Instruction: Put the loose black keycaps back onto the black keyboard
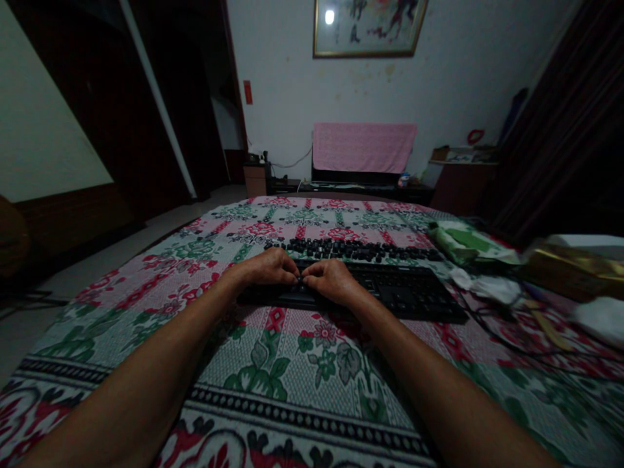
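A black keyboard (414, 292) lies across the patterned cloth in front of me, some of its surface hidden under my hands. My left hand (270, 266) rests over its left part, fingers drawn into a pinch. From the other side my right hand (331, 279) meets it, thumb and fingertips also pressed together. The fingertips of both hands nearly touch at one spot on the keyboard; whatever small thing is between them is too small and dark to make out. Just behind the keyboard, a long row of loose black keycaps (361, 249) is spread out.
The flowered tablecloth (263, 364) covers the table. To the right are a green-and-white packet (463, 244), crumpled white tissue (494, 289), a flat wooden stick (548, 328), a golden box (570, 270) and a dark cable (507, 342). A pink cloth (363, 148) hangs by the far wall.
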`<state>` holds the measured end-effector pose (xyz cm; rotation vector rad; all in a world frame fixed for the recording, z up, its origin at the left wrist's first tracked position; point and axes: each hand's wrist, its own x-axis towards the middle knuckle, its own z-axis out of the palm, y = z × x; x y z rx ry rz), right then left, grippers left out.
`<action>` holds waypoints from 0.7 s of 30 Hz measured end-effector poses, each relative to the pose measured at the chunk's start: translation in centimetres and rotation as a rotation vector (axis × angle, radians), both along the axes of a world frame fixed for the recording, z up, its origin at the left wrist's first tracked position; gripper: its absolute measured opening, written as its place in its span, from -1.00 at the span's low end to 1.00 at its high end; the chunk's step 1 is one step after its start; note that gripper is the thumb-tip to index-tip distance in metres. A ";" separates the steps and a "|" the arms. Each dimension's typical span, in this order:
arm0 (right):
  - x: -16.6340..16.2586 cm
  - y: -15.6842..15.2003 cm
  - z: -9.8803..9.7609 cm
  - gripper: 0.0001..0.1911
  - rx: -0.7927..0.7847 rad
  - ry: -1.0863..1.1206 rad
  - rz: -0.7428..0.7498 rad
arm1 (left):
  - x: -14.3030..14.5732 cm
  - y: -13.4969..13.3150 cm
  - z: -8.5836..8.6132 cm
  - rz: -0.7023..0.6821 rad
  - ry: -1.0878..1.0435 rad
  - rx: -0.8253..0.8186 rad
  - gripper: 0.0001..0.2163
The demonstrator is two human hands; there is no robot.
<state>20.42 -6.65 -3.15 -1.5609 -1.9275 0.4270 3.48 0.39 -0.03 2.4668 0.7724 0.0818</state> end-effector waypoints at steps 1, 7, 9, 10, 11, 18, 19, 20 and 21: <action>0.0 0.0 0.0 -0.76 0.006 -0.007 -0.003 | 0.0 0.0 0.0 -0.003 -0.001 0.002 -0.71; -0.3 -0.3 0.4 -0.77 0.040 -0.046 -0.019 | 0.1 0.2 -0.2 0.024 -0.003 -0.004 -0.69; -0.5 -0.4 0.6 -0.78 0.046 -0.052 -0.032 | 0.2 0.3 -0.3 0.034 0.003 -0.007 -0.69; -0.5 -0.4 0.6 -0.78 0.043 -0.052 -0.034 | 0.2 0.3 -0.3 0.034 0.004 -0.007 -0.69; -0.5 -0.4 0.7 -0.77 0.037 -0.050 -0.035 | 0.2 0.4 -0.3 0.029 0.002 -0.009 -0.70; -0.5 -0.4 0.7 -0.78 -0.002 -0.039 -0.050 | 0.1 0.5 -0.3 0.000 -0.046 -0.081 -0.71; -0.5 -0.4 0.7 -0.78 -0.004 -0.038 -0.051 | 0.1 0.4 -0.3 0.009 -0.050 -0.084 -0.71; -0.5 -0.4 0.7 -0.78 -0.006 -0.036 -0.053 | 0.2 0.4 -0.3 0.025 -0.054 -0.080 -0.71; -0.6 -0.4 0.7 -0.78 -0.009 -0.034 -0.054 | 0.3 0.3 -0.3 0.046 -0.057 -0.070 -0.71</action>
